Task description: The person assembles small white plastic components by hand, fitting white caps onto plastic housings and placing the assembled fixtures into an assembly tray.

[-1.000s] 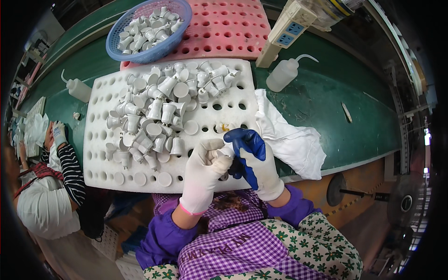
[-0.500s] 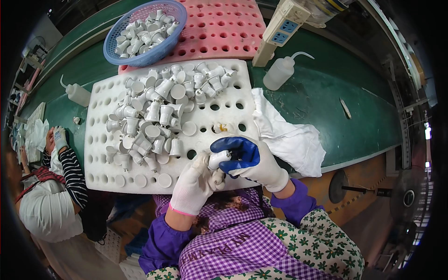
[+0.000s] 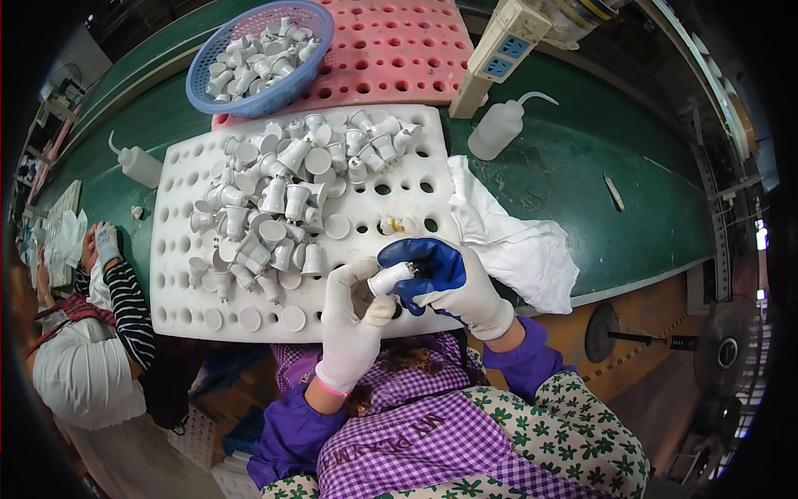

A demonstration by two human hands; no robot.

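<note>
A white spotlight bulb (image 3: 389,279), cup-shaped with a narrow pin end, is between my two hands over the near edge of the white foam board (image 3: 174,274). My right hand (image 3: 457,291), in a white glove with blue-coated fingers, is closed on the bulb from the right. The gloved fingers and thumb of my left hand (image 3: 351,320) curl about its wide end. The pin end points up and right. Left of my hands lies a heap of similar bulbs (image 3: 273,195), tumbled at all angles, with several round faces upward.
A blue basket (image 3: 199,71) of bulbs stands at the back by a pink foam board (image 3: 378,50). On the right are a squeeze bottle (image 3: 497,130), a white cloth (image 3: 519,245) and a socket post (image 3: 499,54). Another bottle (image 3: 140,166) and a co-worker's striped sleeve (image 3: 131,312) are left.
The bulb has turned so its pin end tilts further up. My left hand's fingers and thumb have spread wider around it; my right hand has barely shifted.
</note>
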